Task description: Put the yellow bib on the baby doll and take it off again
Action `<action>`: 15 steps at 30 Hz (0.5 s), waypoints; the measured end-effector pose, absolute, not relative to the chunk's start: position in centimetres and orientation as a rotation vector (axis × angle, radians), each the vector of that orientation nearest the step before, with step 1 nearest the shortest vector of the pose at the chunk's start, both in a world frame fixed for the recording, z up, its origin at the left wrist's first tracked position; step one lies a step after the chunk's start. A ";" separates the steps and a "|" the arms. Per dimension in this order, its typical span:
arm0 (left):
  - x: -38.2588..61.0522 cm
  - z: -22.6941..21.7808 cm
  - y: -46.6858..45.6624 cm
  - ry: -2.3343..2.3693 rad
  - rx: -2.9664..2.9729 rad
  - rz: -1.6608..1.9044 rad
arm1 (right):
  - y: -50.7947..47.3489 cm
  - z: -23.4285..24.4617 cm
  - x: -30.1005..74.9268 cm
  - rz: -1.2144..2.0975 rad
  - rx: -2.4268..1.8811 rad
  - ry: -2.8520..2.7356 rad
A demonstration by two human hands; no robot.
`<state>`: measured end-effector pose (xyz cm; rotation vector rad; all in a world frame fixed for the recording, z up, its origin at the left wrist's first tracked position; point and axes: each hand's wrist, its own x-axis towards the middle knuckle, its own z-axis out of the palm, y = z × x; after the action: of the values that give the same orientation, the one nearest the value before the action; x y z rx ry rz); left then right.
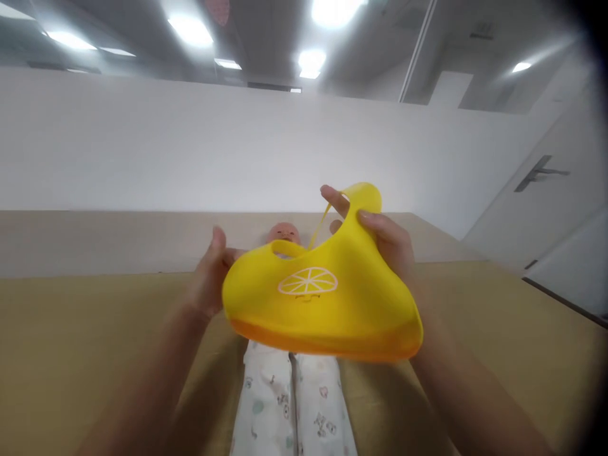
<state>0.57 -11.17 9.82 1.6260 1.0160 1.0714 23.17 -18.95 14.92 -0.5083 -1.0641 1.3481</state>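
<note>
Forearms: ours rise from the bottom edge, blurred, one on each side of the doll [289, 405].
Doll: it lies on its back on the table [71, 342] in a white patterned suit, feet towards us. Its head [284, 233] shows just above the bib's neck opening.
Bib [323, 304]: yellow and soft, with a white citrus-slice print [308, 280] on the front and a darker orange lip along the lower edge. We hold it in the air over the doll's chest, apart from the doll, and it hides the chest from us.
Left hand [209, 275]: at the bib's left edge, thumb raised. The fingers are behind the bib, so it seems curled onto that edge, though we cannot see the grip fully.
Right hand [387, 244]: closed on the bib's right strap [363, 196], fingers wrapped over it and lifting it higher than the left side.
Table: tan, running well out to both sides of the doll.
Wall [190, 145]: plain white, behind the table.
Door [546, 190]: white with a dark handle, at far right.
Lights [311, 60]: bright ceiling panels overhead.
</note>
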 end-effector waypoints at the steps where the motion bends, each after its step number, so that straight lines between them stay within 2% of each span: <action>1: 0.6 10.5 -11.1 0.914 1.522 1.010 | -18.4 14.9 22.9 1.350 -0.507 -1.073; 5: 1.2 11.7 -10.5 0.694 1.376 1.010 | -16.4 14.4 23.2 1.359 -0.504 -1.111; 9: 1.4 11.5 -10.1 0.774 1.468 0.996 | -15.2 13.6 23.8 1.388 -0.495 -1.114; 15: 1.1 13.1 -10.3 0.783 1.509 1.228 | -14.3 13.2 23.3 1.332 -0.543 -1.093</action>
<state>1.05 -10.25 13.14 1.5092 0.7833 1.2275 23.34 -14.30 13.23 -0.5429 -1.0925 1.3321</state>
